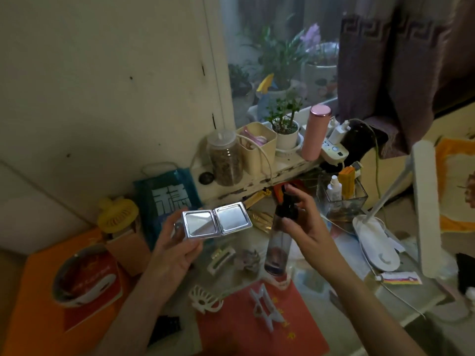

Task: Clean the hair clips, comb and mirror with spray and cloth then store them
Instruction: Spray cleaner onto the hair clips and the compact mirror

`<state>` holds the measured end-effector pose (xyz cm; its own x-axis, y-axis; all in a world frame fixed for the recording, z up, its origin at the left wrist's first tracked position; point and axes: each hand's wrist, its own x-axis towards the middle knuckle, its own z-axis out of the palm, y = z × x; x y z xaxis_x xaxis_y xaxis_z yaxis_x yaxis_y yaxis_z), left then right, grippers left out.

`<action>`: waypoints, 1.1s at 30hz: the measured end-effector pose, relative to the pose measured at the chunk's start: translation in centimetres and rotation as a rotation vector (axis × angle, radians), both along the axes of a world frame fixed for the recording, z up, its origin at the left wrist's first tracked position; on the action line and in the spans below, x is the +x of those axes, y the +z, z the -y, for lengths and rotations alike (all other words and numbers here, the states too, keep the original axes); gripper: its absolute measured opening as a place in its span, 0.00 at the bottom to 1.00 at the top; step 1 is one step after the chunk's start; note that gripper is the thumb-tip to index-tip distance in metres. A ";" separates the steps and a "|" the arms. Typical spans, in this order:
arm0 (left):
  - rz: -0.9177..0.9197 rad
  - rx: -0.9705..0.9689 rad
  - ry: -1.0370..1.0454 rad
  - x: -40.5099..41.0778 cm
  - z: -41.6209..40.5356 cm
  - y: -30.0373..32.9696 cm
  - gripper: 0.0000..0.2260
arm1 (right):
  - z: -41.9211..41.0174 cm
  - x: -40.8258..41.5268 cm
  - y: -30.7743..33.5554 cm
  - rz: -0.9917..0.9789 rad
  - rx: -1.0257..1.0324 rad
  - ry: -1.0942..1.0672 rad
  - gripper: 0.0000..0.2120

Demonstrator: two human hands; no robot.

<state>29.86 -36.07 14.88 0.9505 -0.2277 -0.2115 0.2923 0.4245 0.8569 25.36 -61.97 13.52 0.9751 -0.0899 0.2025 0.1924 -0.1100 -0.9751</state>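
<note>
Two hands (pixel 174 249) (pixel 304 223) — fingers gripping one mirror (pixel 217 222) | one spray bottle (pixel 280 240) | three clips (pixel 221 256)

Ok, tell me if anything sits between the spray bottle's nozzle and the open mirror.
Nothing visible does. The right hand holds the dark-capped clear spray bottle just right of the open silver folding compact mirror, held by the left hand; only air between them.

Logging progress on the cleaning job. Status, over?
Left hand holds the open compact mirror. Right hand grips the spray bottle, finger on its pump. Hair clips lie on the table below; nothing blocking.
</note>
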 end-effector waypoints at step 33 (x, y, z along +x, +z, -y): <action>0.775 0.134 0.303 1.6 -7.7 22.5 0.26 | -13.3 5.4 29.4 0.794 -0.504 0.279 0.33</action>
<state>31.47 -28.35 37.38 0.8537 0.0408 0.5192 -0.5097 0.2700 0.8169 30.79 -48.67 42.90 0.5121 0.4004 0.7599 0.8543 -0.3292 -0.4023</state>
